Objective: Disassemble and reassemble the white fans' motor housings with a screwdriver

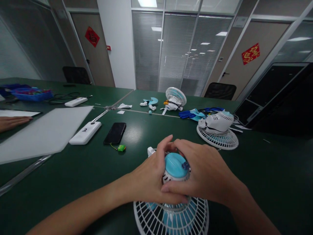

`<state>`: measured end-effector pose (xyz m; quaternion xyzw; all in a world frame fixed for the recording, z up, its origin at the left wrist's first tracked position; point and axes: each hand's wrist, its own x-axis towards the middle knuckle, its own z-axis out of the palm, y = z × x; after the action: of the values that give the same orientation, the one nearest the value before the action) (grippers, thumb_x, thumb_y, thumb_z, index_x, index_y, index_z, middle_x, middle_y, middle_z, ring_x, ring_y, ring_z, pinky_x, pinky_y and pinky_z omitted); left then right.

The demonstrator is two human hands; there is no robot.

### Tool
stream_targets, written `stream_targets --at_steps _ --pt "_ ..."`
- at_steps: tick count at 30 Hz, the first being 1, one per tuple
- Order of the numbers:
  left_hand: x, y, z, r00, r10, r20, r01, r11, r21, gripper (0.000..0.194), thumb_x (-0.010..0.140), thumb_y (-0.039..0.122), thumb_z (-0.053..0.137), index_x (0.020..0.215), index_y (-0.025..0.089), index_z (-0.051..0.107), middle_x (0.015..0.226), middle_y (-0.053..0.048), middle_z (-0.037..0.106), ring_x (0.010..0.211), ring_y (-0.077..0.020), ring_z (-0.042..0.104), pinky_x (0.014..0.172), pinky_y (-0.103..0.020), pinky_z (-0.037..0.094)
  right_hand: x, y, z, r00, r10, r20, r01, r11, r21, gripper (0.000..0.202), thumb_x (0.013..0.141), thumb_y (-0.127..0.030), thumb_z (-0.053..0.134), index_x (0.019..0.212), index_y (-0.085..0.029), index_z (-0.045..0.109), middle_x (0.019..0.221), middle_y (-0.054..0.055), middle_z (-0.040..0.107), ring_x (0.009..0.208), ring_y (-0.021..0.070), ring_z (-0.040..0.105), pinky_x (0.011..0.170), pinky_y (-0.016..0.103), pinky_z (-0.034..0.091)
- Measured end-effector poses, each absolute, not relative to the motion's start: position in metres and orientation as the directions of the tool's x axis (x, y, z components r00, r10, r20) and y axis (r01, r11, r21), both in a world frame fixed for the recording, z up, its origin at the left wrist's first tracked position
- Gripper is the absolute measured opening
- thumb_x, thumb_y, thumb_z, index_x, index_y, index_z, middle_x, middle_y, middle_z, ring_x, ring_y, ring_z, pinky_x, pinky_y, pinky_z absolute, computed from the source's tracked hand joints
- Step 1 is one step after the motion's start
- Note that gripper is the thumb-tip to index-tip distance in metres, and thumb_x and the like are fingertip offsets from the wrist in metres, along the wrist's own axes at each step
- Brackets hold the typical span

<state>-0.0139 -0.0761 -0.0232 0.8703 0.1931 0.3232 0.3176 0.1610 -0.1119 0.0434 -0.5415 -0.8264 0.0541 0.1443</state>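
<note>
A small fan with a white grille (171, 217) and blue blades stands on the green table near its front edge. Its motor housing, topped by a light blue cap (175, 164), is wrapped by both hands. My left hand (151, 178) curls around the left side of the housing, and my right hand (205, 169) closes around the right side, their fingertips meeting behind and in front of it. A small dark blue piece (186, 165) rests against the cap beside my right hand. Behind my left hand, a white part (151, 151) pokes out.
On the green table (137, 130) are a black phone (115, 133) with a green charm, a white power strip (85, 133), a white board (49, 130), two more fans (217, 122) (175, 98), blue gloves and a blue basket (33, 94). Another person's hand (14, 123) lies far left.
</note>
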Motion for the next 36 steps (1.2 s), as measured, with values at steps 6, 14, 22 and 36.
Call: stream_targets --at_steps 6,14,22,36 --pt "-0.019 -0.073 -0.025 0.738 0.526 0.422 0.186 -0.760 0.622 0.132 0.067 0.047 0.083 0.150 0.024 -0.017 0.158 -0.026 0.014 0.143 -0.0421 0.030 0.112 -0.059 0.035 0.168 -0.112 0.043 -0.443 0.881 0.165 0.849 0.471 -0.239 0.072 0.061 -0.074 0.071 0.113 -0.024 0.065 0.107 0.005 0.066 0.084 0.0242 0.062 0.066 0.035 0.042" --pt "-0.034 -0.053 -0.002 0.875 0.448 0.182 0.290 -0.788 0.542 0.117 0.065 0.052 0.081 0.153 0.019 0.012 0.154 -0.022 0.034 0.137 -0.0428 0.039 0.113 -0.067 0.026 0.180 -0.105 0.047 -0.512 0.856 0.066 0.790 0.500 -0.354 0.074 0.057 -0.063 0.080 0.118 -0.024 0.062 0.110 0.004 0.067 0.096 0.0249 0.062 0.081 0.037 0.046" --pt "-0.029 -0.054 -0.001 0.870 0.419 0.260 0.234 -0.814 0.531 0.099 0.066 0.050 0.079 0.147 0.021 0.032 0.143 -0.016 0.051 0.125 -0.0358 0.053 0.106 -0.056 0.041 0.183 -0.113 0.045 -0.428 0.902 0.054 0.789 0.402 -0.465 0.074 0.058 -0.064 0.080 0.114 -0.020 0.058 0.108 0.006 0.069 0.094 0.0246 0.064 0.076 0.036 0.047" --pt "0.000 -0.086 -0.030 0.742 0.585 0.329 0.380 -0.770 0.513 0.103 0.069 0.059 0.074 0.148 0.013 0.027 0.147 -0.024 0.042 0.134 -0.0406 0.042 0.111 -0.067 0.028 0.203 -0.141 -0.016 -0.279 0.909 0.311 0.792 0.401 -0.460 0.100 0.070 -0.064 0.071 0.151 -0.022 0.030 0.136 0.014 0.059 0.114 0.0309 0.063 0.094 0.048 0.051"
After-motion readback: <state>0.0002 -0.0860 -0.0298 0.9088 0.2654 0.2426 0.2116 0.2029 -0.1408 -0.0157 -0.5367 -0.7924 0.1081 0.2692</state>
